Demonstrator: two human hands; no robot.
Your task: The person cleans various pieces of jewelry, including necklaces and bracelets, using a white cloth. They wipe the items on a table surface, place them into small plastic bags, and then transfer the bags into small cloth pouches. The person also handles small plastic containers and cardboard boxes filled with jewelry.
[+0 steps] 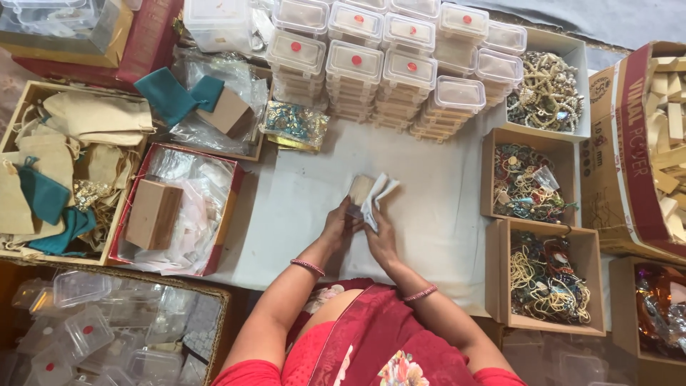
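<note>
Head view: left hand (340,223) steadies a small wooden box (359,189) while right hand (382,239) grips white paper (377,196) against it for wrapping.

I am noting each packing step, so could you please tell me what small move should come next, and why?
Probably folding the loose white wrapping around the small wooden box. Both hands, the left hand and the right hand, hold it above the white cloth, and the wrapping hangs open on one side.
</note>
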